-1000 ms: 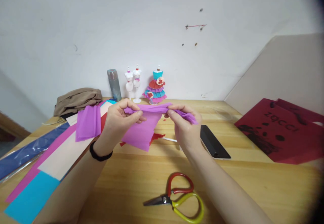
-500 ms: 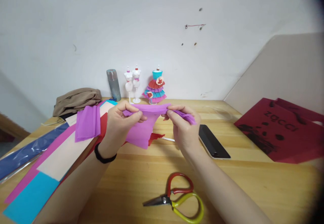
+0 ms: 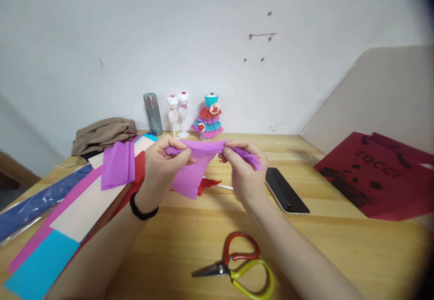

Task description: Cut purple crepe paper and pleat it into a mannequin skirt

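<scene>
Between my two hands a thin sheet of purple crepe paper [image 3: 190,173] is stretched along its upper edge, and its lower part hangs down. My left hand [image 3: 166,159] pinches that edge between thumb and forefinger. On the other side, my right hand [image 3: 247,169] pinches it the same way, with a gathered end of the paper across its palm. Below my hands lie scissors [image 3: 222,269] with one red and one yellow handle, blades slightly hidden from detail and pointing left. Red crepe paper scraps [image 3: 207,185] and a thin white stick [image 3: 224,186] lie behind the hanging sheet.
At left are a folded purple piece [image 3: 117,165] and strips of pink, cream and blue paper [image 3: 42,264]. Small mannequins [image 3: 183,110], one wearing a ruffled paper dress [image 3: 207,121], stand by the wall near a bottle [image 3: 153,114]. A phone [image 3: 286,190] and red bag [image 3: 376,173] are right.
Both hands keep their pinch on the purple crepe paper. The gathered end by my right hand droops slightly lower, and the view has shifted a little.
</scene>
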Motion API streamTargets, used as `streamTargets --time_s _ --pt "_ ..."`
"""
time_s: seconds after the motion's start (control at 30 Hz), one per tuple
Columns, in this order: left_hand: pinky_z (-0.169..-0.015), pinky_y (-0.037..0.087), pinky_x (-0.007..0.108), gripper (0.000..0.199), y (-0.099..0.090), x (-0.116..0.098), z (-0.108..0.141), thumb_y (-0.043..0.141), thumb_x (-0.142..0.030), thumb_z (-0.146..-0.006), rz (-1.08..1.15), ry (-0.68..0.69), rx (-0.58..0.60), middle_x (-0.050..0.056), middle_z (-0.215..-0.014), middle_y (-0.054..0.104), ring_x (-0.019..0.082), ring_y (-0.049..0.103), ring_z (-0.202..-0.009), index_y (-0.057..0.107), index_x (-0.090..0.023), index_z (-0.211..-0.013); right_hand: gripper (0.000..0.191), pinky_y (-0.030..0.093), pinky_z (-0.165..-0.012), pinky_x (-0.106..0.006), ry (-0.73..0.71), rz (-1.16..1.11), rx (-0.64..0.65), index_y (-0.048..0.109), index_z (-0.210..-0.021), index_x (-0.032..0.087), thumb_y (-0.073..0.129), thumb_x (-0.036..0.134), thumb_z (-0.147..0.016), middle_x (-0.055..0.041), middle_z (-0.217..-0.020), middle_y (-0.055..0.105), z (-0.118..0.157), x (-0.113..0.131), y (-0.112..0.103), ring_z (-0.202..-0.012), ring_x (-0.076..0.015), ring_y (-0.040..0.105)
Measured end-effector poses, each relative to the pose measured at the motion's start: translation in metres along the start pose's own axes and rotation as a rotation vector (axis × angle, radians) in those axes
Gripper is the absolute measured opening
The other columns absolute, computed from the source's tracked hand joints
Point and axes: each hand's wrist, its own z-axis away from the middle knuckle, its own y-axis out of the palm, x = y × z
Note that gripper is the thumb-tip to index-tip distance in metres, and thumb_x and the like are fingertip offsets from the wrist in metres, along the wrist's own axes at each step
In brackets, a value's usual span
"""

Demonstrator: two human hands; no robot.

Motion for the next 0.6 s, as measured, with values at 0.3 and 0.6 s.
streamTargets --time_s 0.3,0.6 --pt "-0.066 0.062 0.026 0.023 -0.005 0.012 -0.004 0.077 -0.022 -0.069 -0.142 0.124 -0.056 0.001 -0.067 0.074 0.016 0.073 -0.062 0.077 -0.016 -0.092 0.019 0.055 -0.064 -0.033 -0.082 0.089 0.044 0.076 -0.098 0.024 0.073 0.023 -0.079 -0.0001 -0.071 0.072 -0.001 -0.007 -0.005 -0.066 -0.0162 0.066" --pt "-0.067 0.060 0.020 0.007 -0.006 0.017 -0.005 0.074 -0.018 -0.075 -0.204 0.267 -0.052 0.001 -0.073 0.077 0.014 0.074 -0.066 0.077 -0.018 -0.081 0.010 0.057 -0.066 -0.030 -0.120 0.147 0.026 0.074 -0.090 0.023 0.071 0.021 -0.081 -0.0002 -0.073 0.073 0.002 -0.001 -0.001 -0.069 -0.0150 0.069"
